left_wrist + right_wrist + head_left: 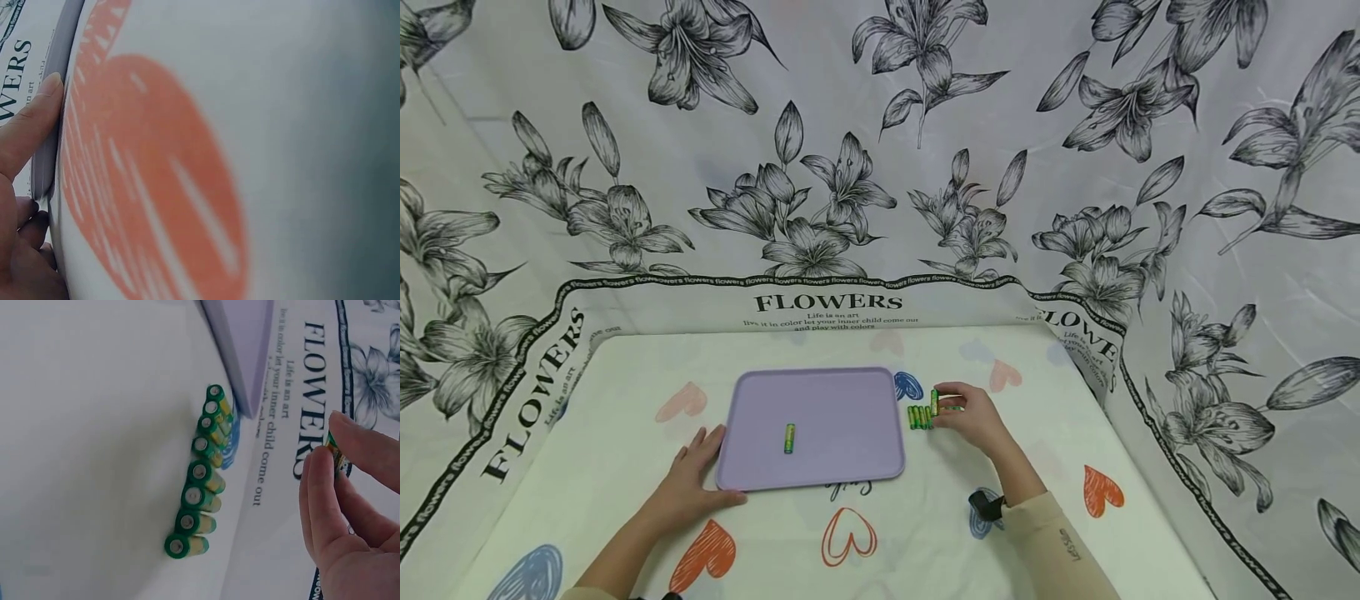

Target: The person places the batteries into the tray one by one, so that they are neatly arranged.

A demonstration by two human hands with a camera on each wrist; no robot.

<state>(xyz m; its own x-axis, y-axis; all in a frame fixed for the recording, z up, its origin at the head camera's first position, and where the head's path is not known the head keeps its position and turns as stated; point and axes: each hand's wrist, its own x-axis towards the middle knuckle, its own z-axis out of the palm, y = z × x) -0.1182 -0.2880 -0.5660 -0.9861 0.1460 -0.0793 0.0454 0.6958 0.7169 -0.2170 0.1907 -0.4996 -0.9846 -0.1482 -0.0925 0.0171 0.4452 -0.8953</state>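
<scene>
A lilac tray lies on the table, with one green-and-yellow battery on it, left of the middle. My left hand rests at the tray's near left corner, fingers along the left side and thumb at the front edge. In the left wrist view the thumb touches the tray's side. My right hand pinches another battery between thumb and fingers, raised beyond the tray's right side. Below it stretches a row of several batteries, partly hidden by the hand; the right wrist view shows the row side by side.
The white tablecloth carries printed hearts. A curtain with black flowers and lettering hangs behind the table and along both sides. A dark strap sits at the right wrist.
</scene>
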